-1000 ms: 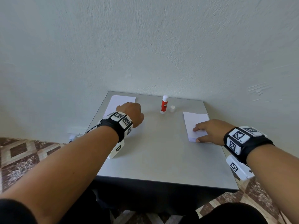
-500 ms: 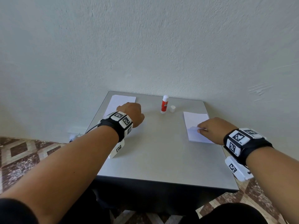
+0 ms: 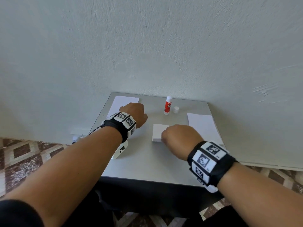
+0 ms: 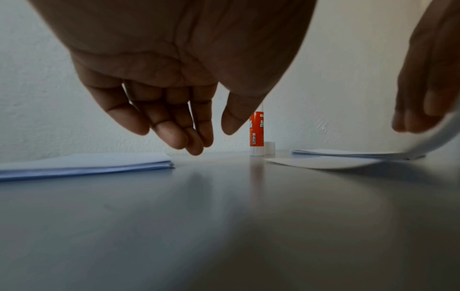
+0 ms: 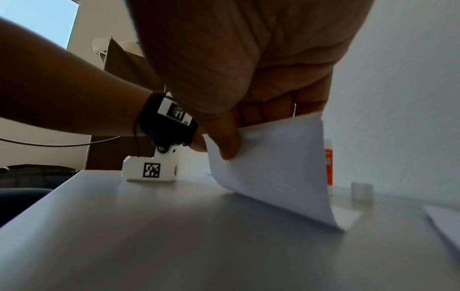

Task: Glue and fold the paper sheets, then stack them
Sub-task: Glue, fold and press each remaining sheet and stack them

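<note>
Pale plaster wall rises behind a small grey tabletop (image 3: pixel 147 163), and the work sits between the 2 hands; the right hand (image 3: pixel 179 138) has 1 loose paper sheet (image 5: pixel 273 167) pinched at its near edge, thumb on one face and fingers (image 5: pixel 263 112) curled behind the other, so the sheet bows upward while its far edge drags on the tabletop; the left hand (image 4: pixel 174 88) holds nothing, its fingers hanging loosely curled just above the surface beside the left stack (image 4: pixel 84 163). I judge the main risk to be a crease or a skewed lay, since a 1-edge pinch on so limp a sheet lets the free edge catch and buckle; a fast drag could also carry the sheet off line or nudge the right stack (image 3: pixel 202 124) just beyond the right fingers. Ahead of the fingers stands the glue stick (image 3: pixel 168 105), upright and uncapped, its cap (image 3: pixel 176 109) just beside it; a careless reach could tip it, and its exposed tip may dry. The sheet looks plain white, thin, unfolded; whether glue is on it I cannot tell.
</note>
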